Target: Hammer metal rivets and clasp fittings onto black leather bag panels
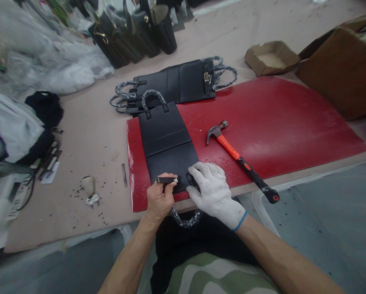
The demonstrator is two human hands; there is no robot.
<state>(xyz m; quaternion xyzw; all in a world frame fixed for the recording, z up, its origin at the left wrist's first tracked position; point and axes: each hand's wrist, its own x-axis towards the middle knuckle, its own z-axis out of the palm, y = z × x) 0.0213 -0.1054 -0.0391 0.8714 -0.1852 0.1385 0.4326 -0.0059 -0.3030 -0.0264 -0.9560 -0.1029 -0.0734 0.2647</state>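
Observation:
A black leather bag panel (169, 141) lies lengthwise before me, with a plastic-wrapped handle (154, 97) at its far end and another wrapped handle (187, 220) hanging over the table's front edge. Bare, my left hand (160, 200) is closed round a dark pen-like tool (164, 179) with a pale tip, held low over the panel's near end. My right hand (211, 188), in a white knitted glove with a blue cuff, rests on the panel's near right corner. Its thumb and fingers close about a small black leather part (192, 180), partly hidden. A claw hammer (236, 154) with an orange and black handle lies to the right.
Under the panel is a red mat (277, 126). More bag panels (176, 81) are stacked behind. A metal rod (124, 174) and a thread cone (89, 188) lie left. Finished bags (134, 36), an open cardboard box (271, 59) and a brown carton (338, 73) stand farther back.

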